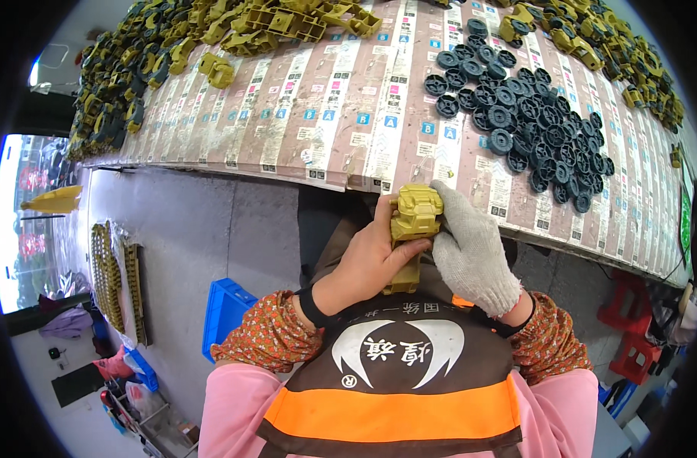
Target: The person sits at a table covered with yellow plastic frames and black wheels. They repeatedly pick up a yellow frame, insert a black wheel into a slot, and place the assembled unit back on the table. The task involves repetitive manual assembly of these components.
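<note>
Dark-brown, orange-banded cloth apron (pixel 394 416) lies nearest the head camera; ahead, the bare left hand (pixel 370 263) and white-knit-gloved right hand (pixel 474 256) grip a blocky yellow plastic shell (pixel 416 212), probably two-handed for steadiness, near the label-patterned table (pixel 348 137), spoked black wheels (pixel 548 118) within reach.

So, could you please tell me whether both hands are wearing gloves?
No, only the right hand is gloved, while the left hand has bare fingers on the yellow plastic part.

Print: bench cover (pixel 341 153), apron (pixel 394 383)
Cover: blue letter sqs. (pixel 429 128) rptd twd front edge; apron: white chars. (pixel 375 352) btwn crescents (pixel 445 345).
</note>
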The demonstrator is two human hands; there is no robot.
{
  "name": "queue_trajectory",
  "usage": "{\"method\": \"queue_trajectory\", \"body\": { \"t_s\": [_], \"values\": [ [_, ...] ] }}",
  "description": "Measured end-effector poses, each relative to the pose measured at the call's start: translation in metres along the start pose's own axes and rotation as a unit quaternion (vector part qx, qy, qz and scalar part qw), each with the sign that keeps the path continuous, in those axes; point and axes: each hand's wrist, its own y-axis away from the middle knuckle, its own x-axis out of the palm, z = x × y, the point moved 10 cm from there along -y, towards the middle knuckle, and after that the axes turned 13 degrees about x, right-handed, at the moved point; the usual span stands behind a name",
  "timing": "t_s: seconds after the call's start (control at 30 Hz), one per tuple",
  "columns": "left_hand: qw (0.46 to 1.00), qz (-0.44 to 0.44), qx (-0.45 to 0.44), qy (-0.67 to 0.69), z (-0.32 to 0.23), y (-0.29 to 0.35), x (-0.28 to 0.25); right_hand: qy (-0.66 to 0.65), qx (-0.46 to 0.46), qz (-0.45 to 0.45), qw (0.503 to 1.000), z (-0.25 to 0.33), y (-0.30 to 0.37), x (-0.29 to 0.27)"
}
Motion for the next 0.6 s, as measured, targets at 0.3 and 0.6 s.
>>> {"method": "queue_trajectory", "body": {
  "t_s": [0.3, 0.6],
  "values": [
    [0.920, -0.114, -0.059, 0.371, 0.009, -0.023, 0.002, 0.266, -0.069, -0.199, 0.941, -0.001, -0.051, -0.100],
    [0.859, -0.149, -0.121, 0.475, 0.017, -0.012, -0.013, 0.377, -0.111, -0.195, 0.898, -0.027, -0.077, -0.078]
  ]
}}
